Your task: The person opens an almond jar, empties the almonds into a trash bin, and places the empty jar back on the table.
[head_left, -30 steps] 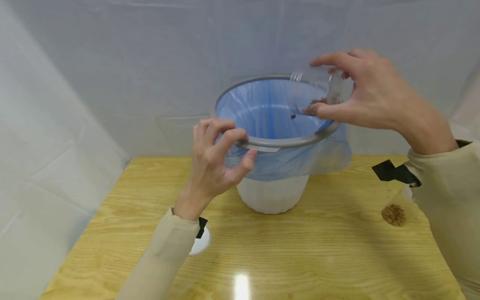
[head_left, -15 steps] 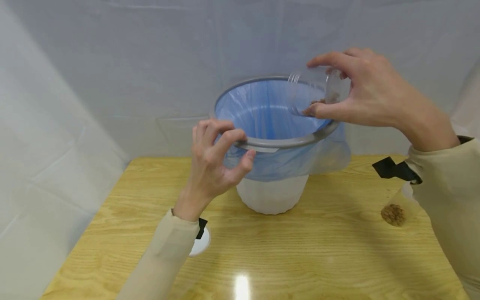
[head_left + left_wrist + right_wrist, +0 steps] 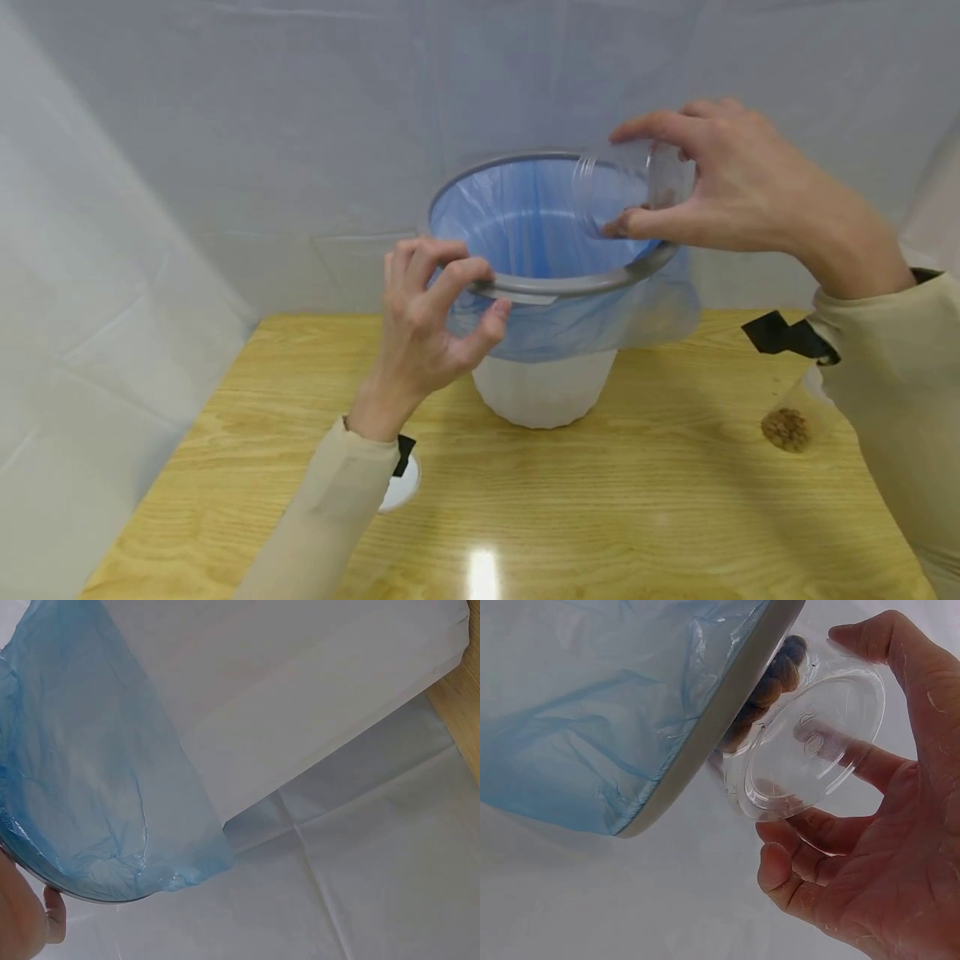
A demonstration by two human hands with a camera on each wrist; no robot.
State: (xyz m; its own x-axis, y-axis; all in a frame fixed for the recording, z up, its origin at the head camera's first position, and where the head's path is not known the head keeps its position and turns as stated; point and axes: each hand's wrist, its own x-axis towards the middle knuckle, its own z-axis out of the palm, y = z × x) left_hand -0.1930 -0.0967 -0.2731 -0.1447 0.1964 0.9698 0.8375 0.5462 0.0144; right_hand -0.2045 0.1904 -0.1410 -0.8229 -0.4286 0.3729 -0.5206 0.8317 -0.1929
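A white trash bin [image 3: 543, 392], lined with a blue plastic bag [image 3: 570, 325] and ringed by a grey rim [image 3: 592, 285], stands on the table. My left hand [image 3: 427, 312] grips the near left of that rim, thumb outside and below, fingers curled over the top. Above the right part of the opening, my right hand [image 3: 738, 183] holds a clear plastic jar [image 3: 626, 183] on its side, mouth toward the bin's inside. In the right wrist view, brown pieces [image 3: 780, 679] lie along the jar's wall near the rim, and its round base faces the palm.
On the wooden table [image 3: 600, 508], a clear container with brown pieces [image 3: 786, 429] stands at the right, partly hidden by the right sleeve. A round white lid [image 3: 403, 487] lies beside the left sleeve. Pale sheeting [image 3: 300, 125] hangs behind the table.
The jar has shifted slightly left and tipped a little further down; fewer brown pieces show in it. A dark piece below its mouth a second ago is gone. My left hand stays put.
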